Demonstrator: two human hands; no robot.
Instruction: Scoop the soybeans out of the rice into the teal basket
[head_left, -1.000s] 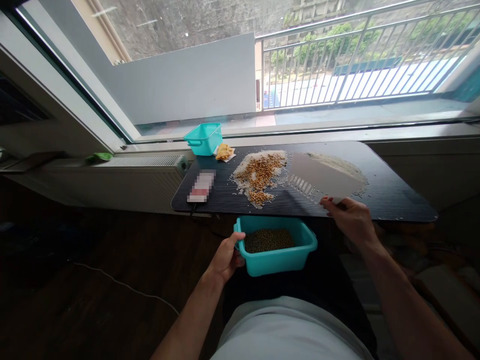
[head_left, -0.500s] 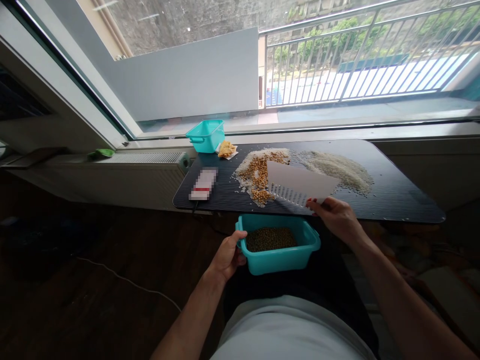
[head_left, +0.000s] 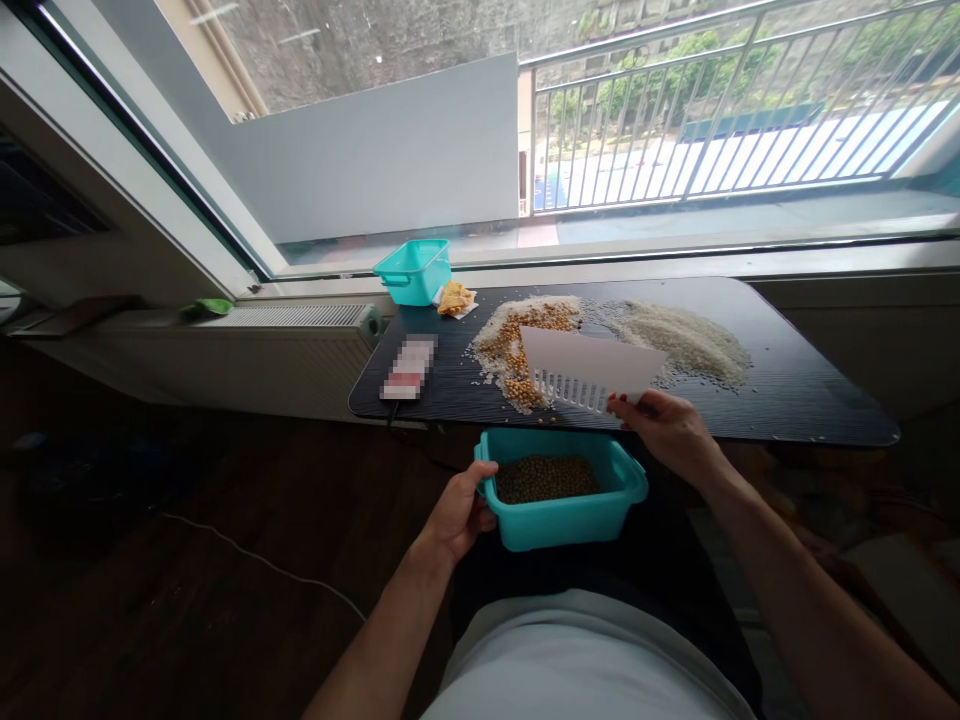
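Observation:
My left hand (head_left: 463,508) grips the left end of a turquoise plastic bin (head_left: 574,525), which is held at the table's front edge above my lap. Small round brownish grains (head_left: 547,480) cover the bin's floor. In my right hand (head_left: 667,428) is a white slotted plastic scraper (head_left: 592,358), pinched at its lower right corner. Its slotted edge hangs over the front of a heap of yellow kernels (head_left: 517,345) mixed with white rice; whether it touches them I cannot tell. Right of that heap lies a pile of white rice (head_left: 679,340).
The dark table (head_left: 795,400) stands against the window. A second turquoise bin (head_left: 414,272) and a crumpled yellow item (head_left: 455,297) are at its back left. A blurred-out device (head_left: 409,368) with a cable lies at the left. A radiator (head_left: 300,345) runs beyond.
My right hand has shifted the slotted scraper slightly to the left over the kernel heap. The left hand keeps its hold on the bin, and the view has moved a little.

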